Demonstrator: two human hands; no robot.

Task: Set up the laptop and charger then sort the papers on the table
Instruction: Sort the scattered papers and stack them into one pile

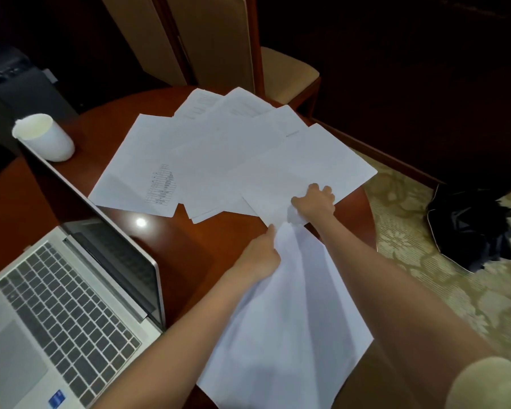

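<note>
Several white papers (pixel 219 154) lie fanned out across the far half of the round wooden table (pixel 195 240). My left hand (pixel 261 255) grips the top edge of a blurred stack of sheets (pixel 286 314) that hangs down toward me. My right hand (pixel 314 203) pinches the near corner of the rightmost sheet (pixel 316 166) on the table. An open silver laptop (pixel 59 305) stands at the lower left, screen dark. No charger is visible.
A white cup (pixel 43 137) stands at the table's far left, behind the laptop lid. A beige upholstered chair (pixel 219 48) is beyond the table. A folded black umbrella (pixel 472 228) lies on the patterned carpet to the right.
</note>
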